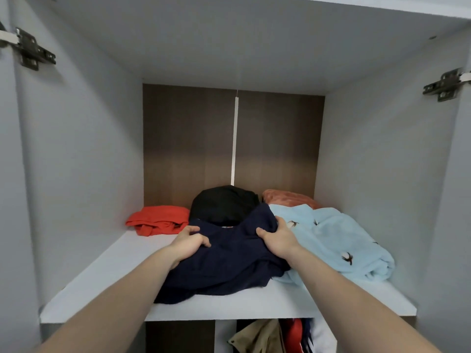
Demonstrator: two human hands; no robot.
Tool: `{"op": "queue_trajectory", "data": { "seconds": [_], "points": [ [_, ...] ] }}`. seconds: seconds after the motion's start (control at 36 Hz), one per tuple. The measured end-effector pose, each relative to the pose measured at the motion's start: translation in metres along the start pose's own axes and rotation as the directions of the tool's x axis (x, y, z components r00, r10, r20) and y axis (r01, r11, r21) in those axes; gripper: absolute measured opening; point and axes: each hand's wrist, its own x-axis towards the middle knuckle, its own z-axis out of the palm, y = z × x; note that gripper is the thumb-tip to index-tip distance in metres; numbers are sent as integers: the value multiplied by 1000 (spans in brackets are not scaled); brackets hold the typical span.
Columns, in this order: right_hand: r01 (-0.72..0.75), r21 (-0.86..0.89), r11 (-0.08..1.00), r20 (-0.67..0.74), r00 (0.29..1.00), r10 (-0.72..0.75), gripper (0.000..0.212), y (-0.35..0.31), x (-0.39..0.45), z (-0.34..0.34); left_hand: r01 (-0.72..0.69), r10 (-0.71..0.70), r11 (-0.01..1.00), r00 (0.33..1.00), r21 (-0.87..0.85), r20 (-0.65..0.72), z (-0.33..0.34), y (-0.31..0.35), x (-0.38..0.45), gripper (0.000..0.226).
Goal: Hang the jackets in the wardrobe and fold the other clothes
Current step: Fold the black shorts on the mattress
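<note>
Wardrobe shelf (102,284): both hands, left hand (190,242), right hand (276,238), grip navy garment (229,263).

Two bare forearms enter from the lower edge of the view, long and slender, widening toward the camera through the wide-angle lens. No sleeve shows on either arm up to the frame's border (any garment worn above the elbow lies out of view). The left hand (190,242) shows its thumb and the knuckles of its fingers (204,242), with short, unpainted nails as far as the soft focus allows telling. The right hand (276,240) shows its back, the thumb (262,231) on the inner side of the fingers. Behind the fingers, both wrists are plain, without watch, band or ring that can be made out.
</note>
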Motion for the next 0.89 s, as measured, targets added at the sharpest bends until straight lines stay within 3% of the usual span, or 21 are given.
{"op": "queue_trajectory", "data": {
  "seconds": [0.14, 0.22, 0.31, 0.42, 0.47, 0.53, 0.61, 0.72, 0.81, 0.89],
  "points": [
    [-20, -272, 962, 5, 1000, 22, 70, -3, 2, 12, 2, -4, 945, 1000, 328, 5, -9, 1, 12, 90],
    [-31, -386, 922, 12, 999, 39, 76, -6, 0, 19, 14, 35, 792, 997, 611, -69, -16, 4, 8, 95],
    [3, -403, 915, -19, 1000, -12, 83, -9, -3, 24, -78, 188, 651, 980, 755, -61, -17, 6, -5, 89],
    [238, -423, 874, -94, 948, -304, 79, -10, -17, 23, -367, 340, 550, 919, 750, 199, -3, 10, -25, 86],
    [395, -446, 803, -68, 880, -470, 70, -7, -26, 20, -437, 286, 543, 899, 717, 331, 9, 8, -31, 96],
    [465, -500, 730, 10, 846, -533, 59, -2, -30, 17, -434, 203, 532, 899, 727, 388, 20, 1, -31, 102],
    [428, -617, 660, 115, 879, -462, 51, 10, -31, 8, -409, 129, 469, 908, 783, 398, 33, -9, -24, 98],
    [419, -652, 631, 175, 894, -413, 61, 22, -28, -8, -403, 117, 444, 912, 801, 394, 46, -13, -13, 99],
    [406, -623, 668, 194, 908, -371, 69, 32, -25, -19, -401, 112, 450, 912, 798, 395, 51, -11, -1, 101],
    [351, -559, 751, 128, 932, -339, 72, 46, -19, -35, -396, 112, 459, 914, 795, 390, 53, -10, 11, 99]
  ]
}}
